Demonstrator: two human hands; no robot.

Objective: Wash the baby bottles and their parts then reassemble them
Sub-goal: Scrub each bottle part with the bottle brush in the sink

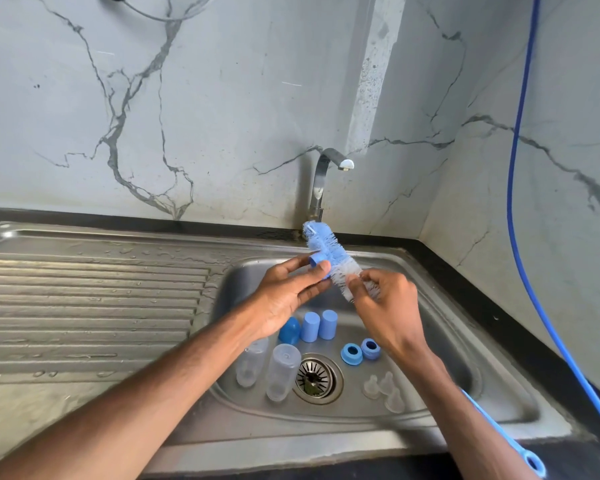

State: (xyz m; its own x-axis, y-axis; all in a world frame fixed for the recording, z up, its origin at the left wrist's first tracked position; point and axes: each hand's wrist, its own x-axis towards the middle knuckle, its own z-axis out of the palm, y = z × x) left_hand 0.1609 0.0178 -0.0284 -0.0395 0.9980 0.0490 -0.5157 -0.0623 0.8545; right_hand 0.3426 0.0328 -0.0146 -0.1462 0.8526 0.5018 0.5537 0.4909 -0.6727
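Washing looks barely begun, and nothing is reassembled. In the sink point(447, 344), from the left, two clear bottles point(283, 372) sit by the drain point(315, 378) and three blue caps point(310, 326) stand behind them. Two collars point(351, 353) and a cluster of teats point(383, 389) wait on the right (no water shows at the tap point(326, 174)). Above the basin the left hand point(291, 292) pinches a third collar point(316, 262) between thumb and fingers, against the brush point(329, 254). The right hand point(388, 306) pinches the bristles lower down, with the handle running back under its forearm.
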